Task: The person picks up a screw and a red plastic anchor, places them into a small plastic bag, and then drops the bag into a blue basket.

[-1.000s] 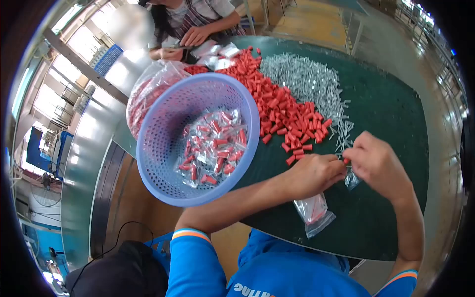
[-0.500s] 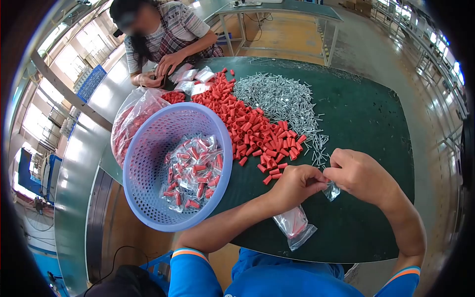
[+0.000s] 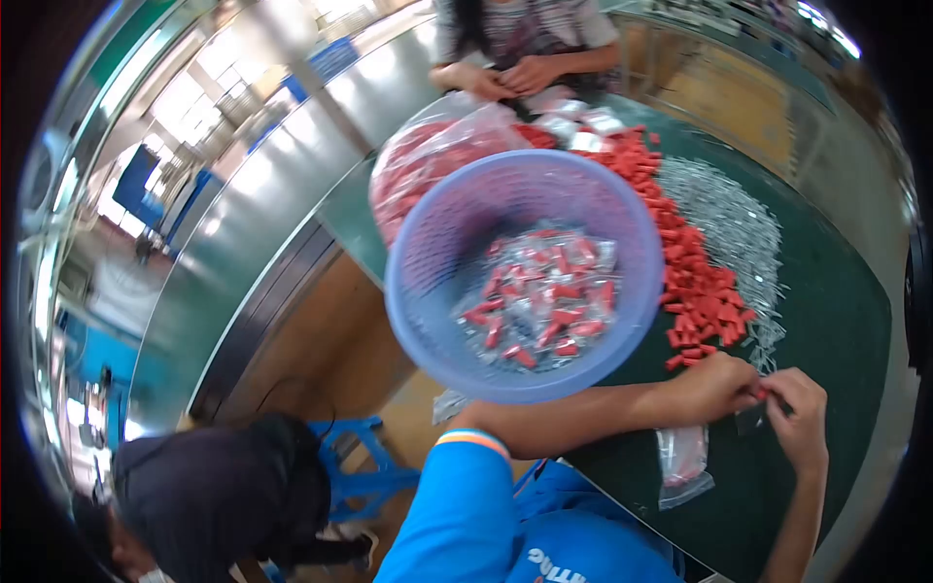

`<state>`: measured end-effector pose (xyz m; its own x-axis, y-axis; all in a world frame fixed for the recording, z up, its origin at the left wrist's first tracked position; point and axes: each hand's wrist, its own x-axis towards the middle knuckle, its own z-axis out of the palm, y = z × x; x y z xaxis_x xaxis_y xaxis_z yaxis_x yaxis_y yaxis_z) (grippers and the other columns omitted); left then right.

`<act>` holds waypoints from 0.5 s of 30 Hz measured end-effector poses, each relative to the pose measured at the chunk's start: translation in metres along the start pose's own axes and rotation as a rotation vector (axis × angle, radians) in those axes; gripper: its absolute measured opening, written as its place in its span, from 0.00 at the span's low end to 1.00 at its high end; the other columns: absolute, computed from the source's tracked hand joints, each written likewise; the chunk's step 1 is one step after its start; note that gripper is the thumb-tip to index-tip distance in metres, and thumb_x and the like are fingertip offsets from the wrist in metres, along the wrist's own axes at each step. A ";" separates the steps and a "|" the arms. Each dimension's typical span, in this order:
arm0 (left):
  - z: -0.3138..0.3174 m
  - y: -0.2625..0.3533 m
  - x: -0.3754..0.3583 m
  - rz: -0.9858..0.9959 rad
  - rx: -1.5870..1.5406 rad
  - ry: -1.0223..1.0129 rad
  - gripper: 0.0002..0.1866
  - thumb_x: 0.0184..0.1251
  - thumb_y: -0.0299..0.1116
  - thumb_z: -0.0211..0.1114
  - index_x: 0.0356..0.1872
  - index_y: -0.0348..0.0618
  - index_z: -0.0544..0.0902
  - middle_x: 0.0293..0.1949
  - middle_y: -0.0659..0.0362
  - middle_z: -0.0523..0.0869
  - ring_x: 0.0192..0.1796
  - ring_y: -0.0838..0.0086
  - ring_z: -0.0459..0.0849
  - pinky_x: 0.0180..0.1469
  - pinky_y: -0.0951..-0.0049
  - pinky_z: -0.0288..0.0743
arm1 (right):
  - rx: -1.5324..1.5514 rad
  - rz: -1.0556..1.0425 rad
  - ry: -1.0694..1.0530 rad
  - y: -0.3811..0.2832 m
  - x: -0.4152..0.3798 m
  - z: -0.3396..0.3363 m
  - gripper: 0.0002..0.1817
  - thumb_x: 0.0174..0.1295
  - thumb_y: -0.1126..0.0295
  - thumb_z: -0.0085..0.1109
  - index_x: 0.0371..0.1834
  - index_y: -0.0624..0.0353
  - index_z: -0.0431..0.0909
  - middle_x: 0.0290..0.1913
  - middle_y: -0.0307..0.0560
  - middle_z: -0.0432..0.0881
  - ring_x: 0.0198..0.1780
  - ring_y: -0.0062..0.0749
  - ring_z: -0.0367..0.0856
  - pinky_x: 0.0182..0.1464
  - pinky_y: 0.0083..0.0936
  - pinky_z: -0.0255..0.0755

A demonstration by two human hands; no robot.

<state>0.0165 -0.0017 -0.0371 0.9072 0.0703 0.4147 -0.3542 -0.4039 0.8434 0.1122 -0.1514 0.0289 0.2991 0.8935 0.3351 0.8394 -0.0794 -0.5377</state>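
My left hand (image 3: 719, 387) and my right hand (image 3: 799, 413) meet at the right part of the green table, fingertips pinched close together. Between them is a small clear bag (image 3: 750, 420), blurred, with a bit of red at the fingertips. Which hand grips which part is hard to make out. Just beyond my hands lie the pile of red plugs (image 3: 702, 291) and the heap of silver screws (image 3: 729, 219). A clear packet (image 3: 683, 464) lies below my left wrist. The purple basket (image 3: 408, 321), left of my hands, holds many small bags with red plugs (image 3: 564, 291).
A large plastic bag of red pieces (image 3: 413, 175) stands behind the basket. Across the table a co-worker's hands (image 3: 510, 78) are near some white packets (image 3: 583, 124). At lower left a person in dark clothing (image 3: 224, 486) bends beside a blue stool (image 3: 364, 471).
The view has swung left and down, so table, basket and hands appear further right. The bending person and the stool show more. Red now shows at my fingertips.
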 end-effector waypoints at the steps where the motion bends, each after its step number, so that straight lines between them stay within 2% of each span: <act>1: -0.002 0.006 0.000 -0.022 0.017 0.005 0.08 0.50 0.28 0.67 0.32 0.37 0.80 0.28 0.51 0.81 0.33 0.59 0.82 0.36 0.65 0.74 | -0.056 -0.050 -0.007 -0.004 0.002 -0.002 0.12 0.42 0.86 0.55 0.32 0.66 0.76 0.29 0.51 0.77 0.31 0.43 0.77 0.34 0.32 0.71; 2: -0.002 0.005 -0.001 -0.015 0.021 0.005 0.08 0.50 0.28 0.67 0.31 0.37 0.80 0.27 0.51 0.81 0.32 0.59 0.82 0.35 0.64 0.74 | -0.052 -0.074 -0.024 -0.009 0.004 -0.004 0.12 0.42 0.86 0.55 0.32 0.66 0.76 0.29 0.51 0.77 0.31 0.43 0.77 0.34 0.32 0.71; 7: 0.000 0.005 0.000 0.041 -0.023 0.049 0.06 0.48 0.26 0.66 0.26 0.37 0.79 0.25 0.51 0.81 0.30 0.58 0.81 0.32 0.62 0.73 | -0.459 -0.173 -0.087 -0.032 0.009 -0.006 0.10 0.43 0.86 0.53 0.32 0.70 0.74 0.31 0.51 0.72 0.34 0.42 0.73 0.34 0.33 0.68; 10: 0.006 0.000 -0.001 0.100 -0.001 0.103 0.06 0.44 0.26 0.66 0.22 0.37 0.78 0.21 0.51 0.80 0.27 0.57 0.81 0.30 0.61 0.73 | -0.553 -0.186 -0.137 -0.036 0.009 -0.003 0.11 0.44 0.86 0.51 0.34 0.70 0.74 0.31 0.51 0.71 0.35 0.42 0.72 0.36 0.33 0.68; 15: 0.011 -0.003 0.001 0.151 0.008 0.201 0.07 0.43 0.27 0.66 0.22 0.35 0.79 0.21 0.48 0.81 0.27 0.56 0.82 0.31 0.61 0.74 | -0.462 -0.171 -0.190 -0.046 0.014 -0.004 0.10 0.46 0.86 0.49 0.35 0.72 0.73 0.31 0.52 0.70 0.35 0.43 0.71 0.37 0.32 0.67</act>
<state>0.0207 -0.0107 -0.0433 0.7804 0.1878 0.5963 -0.4803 -0.4305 0.7642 0.0798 -0.1374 0.0612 0.0884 0.9717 0.2191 0.9944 -0.0733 -0.0760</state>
